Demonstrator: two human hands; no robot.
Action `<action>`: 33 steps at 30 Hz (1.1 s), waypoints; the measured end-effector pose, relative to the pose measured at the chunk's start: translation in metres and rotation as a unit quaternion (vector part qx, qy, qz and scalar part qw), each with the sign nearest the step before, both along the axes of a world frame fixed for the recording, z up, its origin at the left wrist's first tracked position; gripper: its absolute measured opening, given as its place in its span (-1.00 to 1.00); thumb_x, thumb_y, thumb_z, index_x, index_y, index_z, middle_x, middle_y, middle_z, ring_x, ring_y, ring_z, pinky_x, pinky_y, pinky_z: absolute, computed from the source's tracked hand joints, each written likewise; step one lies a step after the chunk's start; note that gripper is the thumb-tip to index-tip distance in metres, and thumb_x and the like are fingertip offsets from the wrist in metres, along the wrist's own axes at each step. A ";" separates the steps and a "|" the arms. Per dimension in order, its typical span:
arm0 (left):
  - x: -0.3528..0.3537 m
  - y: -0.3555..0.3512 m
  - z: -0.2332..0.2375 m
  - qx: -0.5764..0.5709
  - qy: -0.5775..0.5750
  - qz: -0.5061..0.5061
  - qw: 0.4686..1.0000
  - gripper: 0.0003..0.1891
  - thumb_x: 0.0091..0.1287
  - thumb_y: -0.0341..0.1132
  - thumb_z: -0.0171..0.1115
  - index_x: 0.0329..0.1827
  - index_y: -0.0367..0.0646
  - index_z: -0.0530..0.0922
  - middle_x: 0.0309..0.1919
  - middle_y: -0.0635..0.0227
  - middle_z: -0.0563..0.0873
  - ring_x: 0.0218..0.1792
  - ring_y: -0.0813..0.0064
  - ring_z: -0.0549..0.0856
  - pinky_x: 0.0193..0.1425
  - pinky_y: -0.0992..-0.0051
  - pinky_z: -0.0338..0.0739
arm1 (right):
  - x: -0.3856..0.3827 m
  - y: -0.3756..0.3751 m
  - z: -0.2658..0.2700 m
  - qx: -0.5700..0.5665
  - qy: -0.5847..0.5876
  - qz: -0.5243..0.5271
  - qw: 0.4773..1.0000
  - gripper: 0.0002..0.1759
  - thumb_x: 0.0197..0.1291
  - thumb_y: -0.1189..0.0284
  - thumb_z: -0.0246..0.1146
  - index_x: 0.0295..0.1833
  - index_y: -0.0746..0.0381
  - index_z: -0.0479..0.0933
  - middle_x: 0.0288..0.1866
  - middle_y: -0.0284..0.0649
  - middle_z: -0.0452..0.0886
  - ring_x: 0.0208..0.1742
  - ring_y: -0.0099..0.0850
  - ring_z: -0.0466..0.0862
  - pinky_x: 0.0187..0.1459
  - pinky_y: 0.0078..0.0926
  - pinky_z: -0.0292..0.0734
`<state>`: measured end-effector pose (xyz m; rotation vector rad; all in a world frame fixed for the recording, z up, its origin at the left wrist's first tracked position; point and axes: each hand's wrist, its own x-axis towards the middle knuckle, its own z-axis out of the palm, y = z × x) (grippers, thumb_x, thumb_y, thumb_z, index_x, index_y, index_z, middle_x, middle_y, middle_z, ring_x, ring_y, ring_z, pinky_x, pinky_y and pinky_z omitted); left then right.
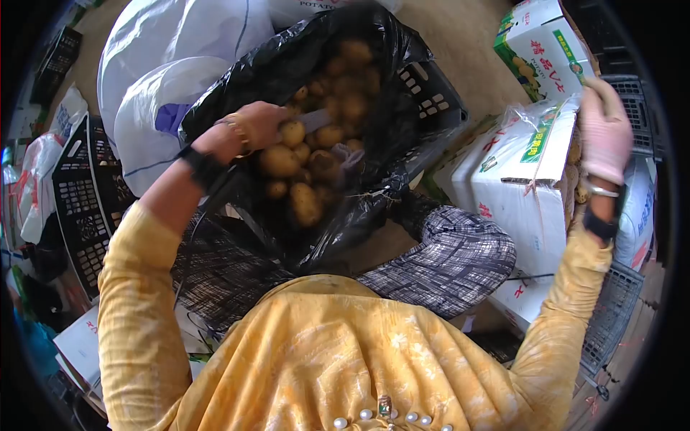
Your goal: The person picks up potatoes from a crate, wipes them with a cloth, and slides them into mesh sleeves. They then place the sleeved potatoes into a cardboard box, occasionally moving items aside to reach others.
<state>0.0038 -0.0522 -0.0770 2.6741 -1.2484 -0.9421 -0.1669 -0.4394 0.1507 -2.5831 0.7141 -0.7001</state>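
Note:
My bare left hand [260, 126], with a bracelet and a dark wristband, reaches into a black plastic bag [251, 65] of potatoes [307, 203]. Its fingers are closed on a flat grey blade-like piece [314, 121] that juts out over the potatoes; the gripped end is hidden. A greyish-purple crumpled cloth [350, 156] lies among them. On the right, my right hand [605, 133] wears a pale pink glove, slightly blurred, fingers stretched out. It is beside the open side of a white potato carton [528, 161], where more potatoes [581, 188] show.
The bag lines a black plastic crate [430, 93]. Another white-and-green potato carton [543, 54] stands at back right. White sacks [183, 36] lie behind the bag. Black crates [86, 194] stand at left, and a grey crate [614, 312] at right.

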 end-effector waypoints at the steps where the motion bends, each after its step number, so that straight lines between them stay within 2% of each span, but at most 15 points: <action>1: -0.005 -0.003 -0.008 -0.003 0.000 0.003 1.000 -0.54 0.13 -0.26 0.26 0.15 -0.04 0.59 0.06 0.09 0.67 0.10 0.05 0.62 0.16 0.18 0.53 | 0.010 0.036 -0.017 -0.117 0.005 0.189 0.975 -0.73 0.19 0.53 0.18 -0.01 0.16 0.64 -0.34 -0.21 0.67 -0.34 -0.44 0.67 -0.24 -0.50 0.54; 3: -0.010 -0.006 -0.029 0.026 -0.326 -0.121 0.937 -0.51 0.25 -0.29 0.13 0.30 0.14 0.48 0.37 0.24 0.43 0.43 0.17 0.32 0.34 -0.02 0.34 | 0.039 0.095 -0.077 -0.016 0.104 0.434 0.895 -0.53 0.00 0.65 0.05 0.01 0.11 0.64 -0.17 -0.13 0.70 -0.06 -0.29 0.70 -0.01 -0.38 0.59; 5: 0.008 0.012 -0.050 0.003 -0.423 -0.035 0.905 -0.47 0.33 -0.36 0.00 0.39 0.27 0.36 0.50 0.40 0.21 0.55 0.25 0.06 0.43 -0.17 0.15 | 0.063 0.151 -0.155 -0.021 0.236 0.545 0.805 -0.55 0.09 0.47 0.15 0.15 0.02 0.59 0.10 -0.15 0.64 0.14 -0.22 0.62 0.14 -0.25 0.50; 7: 0.027 0.032 -0.038 -0.015 -0.524 0.032 0.851 -0.41 0.32 -0.31 0.08 0.45 0.24 0.28 0.45 0.30 0.28 0.39 0.10 0.35 0.15 -0.04 0.49 | 0.067 0.180 -0.251 -0.227 0.245 0.580 0.743 -0.54 0.14 0.35 0.19 0.21 -0.04 0.55 0.18 -0.16 0.60 0.17 -0.23 0.61 0.09 -0.23 0.51; 9: 0.050 0.057 -0.033 -0.061 -0.355 0.235 0.903 -0.53 0.33 -0.17 0.15 0.33 0.14 0.39 0.22 0.15 0.54 0.10 0.06 0.63 -0.11 0.07 0.60 | 0.060 0.170 -0.312 -0.310 0.386 0.556 0.667 -0.55 0.16 0.30 0.20 0.21 -0.07 0.54 0.11 -0.18 0.64 0.13 -0.22 0.64 0.01 -0.24 0.52; 11: 0.058 0.083 -0.040 -0.044 -0.320 0.208 0.923 -0.60 0.34 -0.08 0.14 0.21 0.09 0.45 0.03 0.12 0.63 -0.05 0.04 0.67 -0.15 0.08 0.60 | 0.059 0.163 -0.271 -0.279 0.494 0.502 0.653 -0.65 0.18 0.30 0.18 0.10 -0.05 0.61 -0.05 -0.20 0.71 -0.01 -0.24 0.71 -0.04 -0.28 0.55; 13: 0.059 0.091 -0.041 -0.026 -0.278 0.182 0.943 -0.63 0.36 0.01 0.13 0.10 0.03 0.51 -0.16 0.10 0.72 -0.21 0.02 0.72 -0.19 0.09 0.60 | 0.064 0.126 -0.248 -0.356 0.526 0.413 0.653 -0.76 0.16 0.28 0.18 -0.11 0.04 0.68 -0.24 -0.21 0.74 -0.14 -0.25 0.75 -0.12 -0.31 0.58; 15: 0.054 0.086 -0.035 -0.088 -0.295 0.188 0.933 -0.62 0.39 0.10 0.06 -0.09 -0.03 0.54 -0.38 0.10 0.73 -0.26 -0.01 0.72 -0.19 0.09 0.59 | 0.043 0.077 -0.213 -0.337 0.425 0.371 0.754 -0.86 0.10 0.34 0.21 -0.35 0.08 0.68 -0.40 -0.21 0.72 -0.24 -0.27 0.75 -0.19 -0.32 0.59; 21: 0.099 0.133 -0.046 -0.072 -0.421 0.151 0.892 -0.73 0.45 -0.07 -0.01 -0.14 0.04 0.61 -0.38 0.14 0.73 -0.27 0.10 0.74 -0.19 0.21 0.64 | 0.016 0.041 -0.212 -0.366 0.496 0.305 0.726 -0.88 0.12 0.41 0.20 -0.32 0.08 0.66 -0.30 -0.17 0.72 -0.18 -0.21 0.73 -0.12 -0.26 0.59; 25: 0.120 0.165 -0.084 0.025 -0.283 0.043 0.958 -0.75 0.34 -0.36 0.06 0.02 0.08 0.60 -0.20 0.27 0.70 -0.14 0.23 0.72 -0.05 0.28 0.64 | 0.017 0.034 -0.204 -0.237 0.487 0.269 0.797 -0.85 0.09 0.51 0.18 -0.27 0.14 0.66 -0.19 -0.15 0.73 -0.09 -0.19 0.71 -0.07 -0.29 0.58; 26: 0.133 0.167 -0.090 0.131 -0.311 -0.103 0.936 -0.79 0.29 -0.39 0.12 -0.09 0.02 0.65 -0.21 0.27 0.71 -0.16 0.25 0.72 -0.04 0.35 0.64 | 0.017 0.025 -0.205 -0.101 0.480 0.251 0.834 -0.81 0.03 0.58 0.18 -0.26 0.17 0.65 -0.27 -0.17 0.70 -0.15 -0.23 0.69 -0.08 -0.32 0.55; 27: 0.142 0.178 -0.094 0.132 -0.314 -0.103 0.934 -0.79 0.29 -0.39 0.12 -0.09 0.02 0.65 -0.21 0.27 0.71 -0.16 0.25 0.72 -0.04 0.35 0.64 | 0.018 0.015 -0.207 0.036 0.465 0.229 0.854 -0.77 -0.03 0.64 0.17 -0.25 0.20 0.64 -0.34 -0.19 0.68 -0.20 -0.28 0.68 -0.09 -0.36 0.53; 28: 0.142 0.182 -0.085 0.081 -0.306 0.030 0.948 -0.80 0.27 -0.37 0.13 -0.10 -0.02 0.66 -0.24 0.26 0.72 -0.21 0.28 0.73 -0.10 0.39 0.64 | 0.019 0.003 -0.216 0.172 0.451 0.184 0.856 -0.70 -0.04 0.69 0.14 -0.20 0.19 0.66 -0.33 -0.24 0.66 -0.22 -0.36 0.64 -0.08 -0.40 0.50; 31: 0.134 0.191 -0.036 -0.086 -0.241 0.411 0.875 -0.80 0.24 -0.33 0.17 -0.15 -0.14 0.69 -0.32 0.22 0.74 -0.35 0.36 0.75 -0.30 0.49 0.65 | 0.019 0.021 -0.195 0.077 0.407 0.212 0.885 -0.68 -0.01 0.68 0.12 -0.19 0.15 0.67 -0.24 -0.19 0.69 -0.19 -0.30 0.66 -0.05 -0.39 0.51; 33: 0.090 0.134 0.015 -0.259 -0.199 0.384 0.864 -0.79 0.27 -0.34 0.17 -0.10 -0.15 0.67 -0.33 0.16 0.74 -0.36 0.28 0.73 -0.28 0.44 0.61 | 0.028 0.044 -0.177 -0.159 0.378 0.228 0.883 -0.77 -0.01 0.55 0.23 -0.22 0.08 0.68 -0.17 -0.19 0.67 -0.07 -0.14 0.65 -0.03 -0.27 0.54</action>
